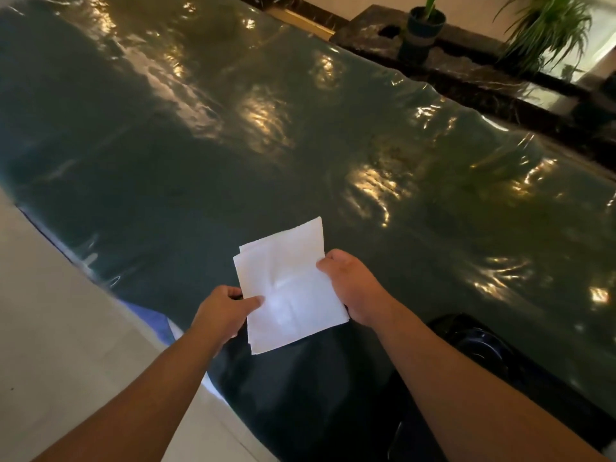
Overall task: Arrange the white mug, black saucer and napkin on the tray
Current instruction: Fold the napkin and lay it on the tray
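Note:
A folded white napkin [290, 288] hangs in the air above the near edge of the table, held flat between both hands. My left hand [223, 311] pinches its lower left edge with thumb on top. My right hand [350, 281] grips its right edge. A glossy black dish, possibly the black saucer [480, 345], lies low on the right, partly behind my right forearm. No white mug or tray shows in this view.
The table [233, 145] is draped in shiny dark green plastic with bright glare spots. A dark marble ledge [466, 68] with potted plants [423, 25] runs along the far right. Pale floor tiles [50, 311] lie to the left.

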The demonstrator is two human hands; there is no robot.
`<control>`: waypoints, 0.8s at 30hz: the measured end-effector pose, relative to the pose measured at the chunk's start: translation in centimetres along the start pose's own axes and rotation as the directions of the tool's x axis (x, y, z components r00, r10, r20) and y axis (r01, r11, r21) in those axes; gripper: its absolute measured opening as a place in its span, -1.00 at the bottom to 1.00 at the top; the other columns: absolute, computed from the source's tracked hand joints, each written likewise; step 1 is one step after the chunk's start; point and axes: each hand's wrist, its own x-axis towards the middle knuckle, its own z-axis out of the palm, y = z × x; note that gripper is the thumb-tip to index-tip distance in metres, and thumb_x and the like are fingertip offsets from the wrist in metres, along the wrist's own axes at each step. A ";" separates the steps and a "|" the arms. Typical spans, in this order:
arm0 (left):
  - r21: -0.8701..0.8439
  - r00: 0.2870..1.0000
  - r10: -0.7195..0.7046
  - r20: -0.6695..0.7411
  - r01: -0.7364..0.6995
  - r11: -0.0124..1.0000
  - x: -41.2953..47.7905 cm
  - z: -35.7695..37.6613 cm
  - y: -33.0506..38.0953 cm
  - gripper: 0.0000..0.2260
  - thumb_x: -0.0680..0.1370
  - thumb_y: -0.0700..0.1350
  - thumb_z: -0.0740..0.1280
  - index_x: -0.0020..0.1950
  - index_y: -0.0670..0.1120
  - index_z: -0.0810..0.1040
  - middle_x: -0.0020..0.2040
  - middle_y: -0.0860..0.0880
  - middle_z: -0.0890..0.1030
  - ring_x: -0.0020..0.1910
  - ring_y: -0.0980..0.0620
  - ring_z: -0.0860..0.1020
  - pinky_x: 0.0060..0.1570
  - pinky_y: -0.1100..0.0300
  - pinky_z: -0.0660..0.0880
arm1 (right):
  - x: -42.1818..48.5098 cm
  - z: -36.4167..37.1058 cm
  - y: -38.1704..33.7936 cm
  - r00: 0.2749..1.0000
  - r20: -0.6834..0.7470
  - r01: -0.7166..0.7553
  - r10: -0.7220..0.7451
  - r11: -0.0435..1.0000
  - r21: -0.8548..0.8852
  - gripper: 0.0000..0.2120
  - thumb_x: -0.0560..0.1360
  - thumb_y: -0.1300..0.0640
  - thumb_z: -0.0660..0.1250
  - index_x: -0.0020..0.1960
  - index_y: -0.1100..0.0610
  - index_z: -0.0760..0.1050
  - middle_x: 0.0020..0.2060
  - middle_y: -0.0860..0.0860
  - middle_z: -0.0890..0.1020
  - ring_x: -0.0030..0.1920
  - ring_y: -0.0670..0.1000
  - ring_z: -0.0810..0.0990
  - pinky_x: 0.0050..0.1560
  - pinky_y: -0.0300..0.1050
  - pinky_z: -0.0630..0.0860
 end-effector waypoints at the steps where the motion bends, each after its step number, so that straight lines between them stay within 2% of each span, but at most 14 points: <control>1: -0.071 0.998 -0.005 0.067 0.010 0.997 -0.3 0.1 0.4 -0.42 0.45 0.22 0.54 0.33 -0.04 0.51 0.14 -0.10 0.66 -0.06 -0.04 0.62 -0.18 0.06 0.58 | -0.9 -0.3 -0.5 0.999 0.034 -0.024 0.021 0.995 0.101 -0.79 0.57 -0.02 0.27 0.02 0.12 0.53 0.02 0.17 0.69 0.04 0.25 0.69 0.10 0.21 0.61; 3: -0.212 0.976 0.024 0.217 0.023 0.977 -1.2 0.4 1.2 -0.22 0.42 0.26 0.54 0.50 -0.09 0.40 0.27 -0.09 0.60 0.11 -0.03 0.61 -0.01 0.05 0.60 | -2.7 -1.2 -1.2 0.995 0.086 -0.060 0.040 0.969 0.238 -0.74 0.60 -0.04 0.26 0.17 0.07 0.57 0.07 0.12 0.73 0.09 0.22 0.71 0.20 0.32 0.60; 5: -0.306 0.937 0.090 0.338 0.019 0.952 -2.4 0.8 2.3 -0.07 0.31 0.39 0.54 0.52 -0.08 0.39 0.36 -0.06 0.56 0.26 -0.02 0.56 0.23 0.00 0.55 | -4.7 -2.6 -1.8 0.995 0.091 -0.075 0.049 0.945 0.317 -0.73 0.65 -0.04 0.23 0.27 0.02 0.56 0.06 0.09 0.75 0.09 0.18 0.72 0.17 0.27 0.62; 7: -0.393 0.886 0.145 0.440 0.045 0.918 -3.5 1.4 3.3 -0.06 0.24 0.45 0.53 0.47 -0.02 0.41 0.44 -0.04 0.52 0.37 -0.02 0.51 0.41 -0.04 0.43 | -6.9 -4.3 -2.2 0.997 0.066 -0.071 0.048 0.914 0.399 -0.72 0.67 -0.03 0.21 0.28 0.04 0.56 0.03 0.11 0.76 0.06 0.17 0.74 0.08 0.18 0.63; 10: -0.434 0.760 0.190 0.622 0.132 0.891 -5.6 3.6 5.9 0.07 0.22 0.50 0.51 0.57 -0.05 0.34 0.52 -0.05 0.47 0.46 -0.02 0.46 0.53 -0.06 0.28 | -10.2 -8.0 -1.8 0.997 -0.033 -0.041 0.067 0.862 0.505 -0.72 0.64 -0.02 0.24 0.21 0.10 0.59 -0.06 0.14 0.77 -0.08 0.15 0.75 -0.06 0.08 0.61; 12: -0.421 0.662 0.217 0.717 0.164 0.892 -7.6 6.0 7.9 -0.05 0.32 0.47 0.47 0.53 -0.09 0.43 0.47 -0.10 0.54 0.44 -0.09 0.51 0.55 -0.12 0.27 | -12.3 -10.8 -0.9 0.992 -0.096 -0.009 0.078 0.824 0.566 -0.66 0.60 0.00 0.27 0.26 0.17 0.58 -0.07 0.18 0.75 -0.10 0.18 0.72 -0.09 0.08 0.61; 15: -0.429 0.590 0.231 0.774 0.220 0.876 -11.6 10.1 11.2 -0.41 0.54 0.26 0.33 0.43 -0.10 0.56 0.37 -0.17 0.62 0.35 -0.19 0.59 0.45 -0.20 0.38 | -15.6 -15.5 1.4 0.978 -0.185 0.053 0.093 0.752 0.657 -0.59 0.54 0.05 0.28 0.28 0.27 0.57 -0.10 0.21 0.73 -0.18 0.19 0.71 -0.18 0.02 0.64; 17: -0.427 0.601 0.236 0.764 0.196 0.883 -13.8 12.8 12.9 -0.50 0.56 0.14 0.34 0.41 -0.11 0.57 0.32 -0.19 0.65 0.28 -0.21 0.63 0.34 -0.20 0.47 | -17.7 -18.5 3.3 0.968 -0.233 0.097 0.098 0.708 0.699 -0.58 0.51 0.05 0.28 0.26 0.25 0.58 -0.04 0.24 0.73 -0.13 0.23 0.71 -0.12 0.07 0.65; 20: -0.427 0.634 0.276 0.723 0.096 0.899 -16.9 17.0 14.8 -0.59 0.59 0.02 0.35 0.36 -0.19 0.59 0.24 -0.20 0.69 0.21 -0.20 0.67 0.22 -0.17 0.55 | -21.9 -23.1 7.3 0.936 -0.325 0.147 0.136 0.689 0.710 -0.65 0.59 0.02 0.25 0.26 0.18 0.58 0.06 0.25 0.72 0.03 0.29 0.67 0.08 0.24 0.58; 22: -0.385 0.642 0.280 0.714 0.026 0.923 -18.5 19.0 15.6 -0.63 0.64 0.01 0.31 0.32 -0.20 0.60 0.22 -0.21 0.70 0.19 -0.21 0.68 0.22 -0.18 0.55 | -24.3 -25.3 10.0 0.920 -0.362 0.161 0.152 0.695 0.701 -0.70 0.64 0.02 0.24 0.24 0.16 0.59 0.09 0.22 0.73 0.07 0.27 0.68 0.05 0.24 0.61; 24: -0.307 0.645 0.279 0.711 -0.072 0.949 -20.3 21.2 16.4 -0.66 0.67 0.00 0.28 0.27 -0.21 0.63 0.17 -0.21 0.72 0.15 -0.22 0.70 0.22 -0.19 0.56 | -26.3 -27.5 12.9 0.904 -0.403 0.162 0.145 0.755 0.636 -0.74 0.67 0.08 0.23 0.25 0.19 0.57 0.11 0.20 0.72 0.07 0.20 0.71 0.02 0.17 0.62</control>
